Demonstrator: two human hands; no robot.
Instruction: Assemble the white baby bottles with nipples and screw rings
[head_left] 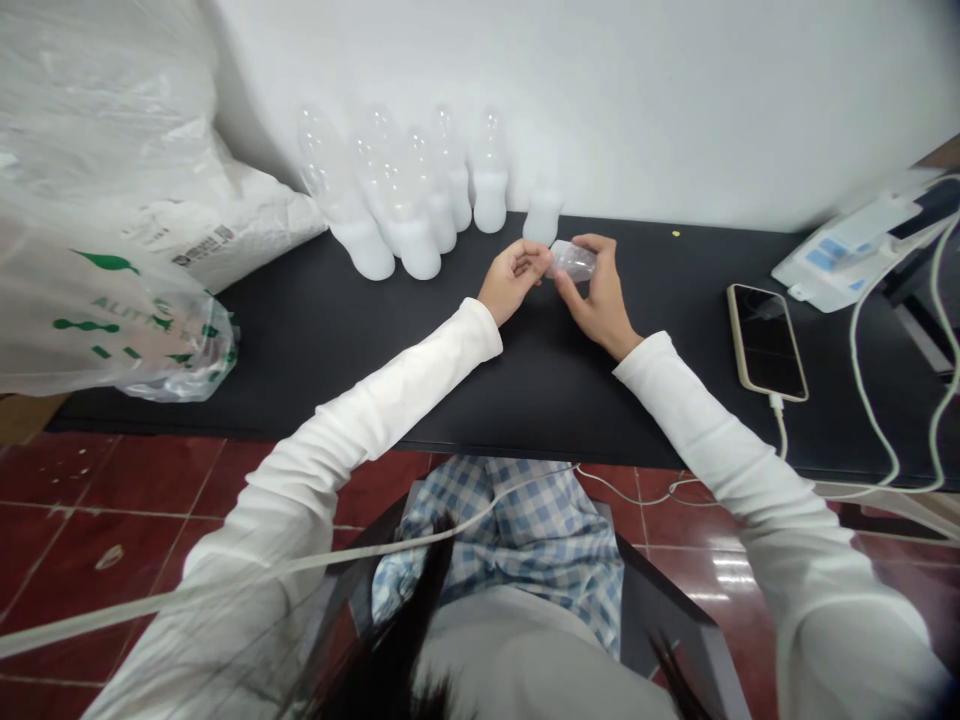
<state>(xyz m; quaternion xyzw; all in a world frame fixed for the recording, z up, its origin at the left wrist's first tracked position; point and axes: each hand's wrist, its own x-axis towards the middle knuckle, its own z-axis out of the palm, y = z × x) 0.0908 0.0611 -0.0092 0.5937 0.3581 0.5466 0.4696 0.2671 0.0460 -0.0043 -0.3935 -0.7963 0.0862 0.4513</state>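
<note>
Over the black table, my right hand (602, 295) grips a small clear plastic cover (574, 261) lying sideways, thumb below and fingers above. My left hand (516, 277) is closed, its fingertips pinched together at the cover's left end. Just behind the hands stands a white bottle (541, 215); its upper part blends into the wall, so I cannot tell whether it is capped. To the left is a group of several white bottles (420, 245) with tall, clear domed tops, and one more such bottle (490, 200) stands a little apart.
A phone (768, 342) with a charging cable lies on the black table (360, 350) at right. Behind it are a white and blue pack (840, 255) and loose white cables (862, 370). Large plastic bags (112, 300) fill the left end. A white wall (675, 110) rises behind.
</note>
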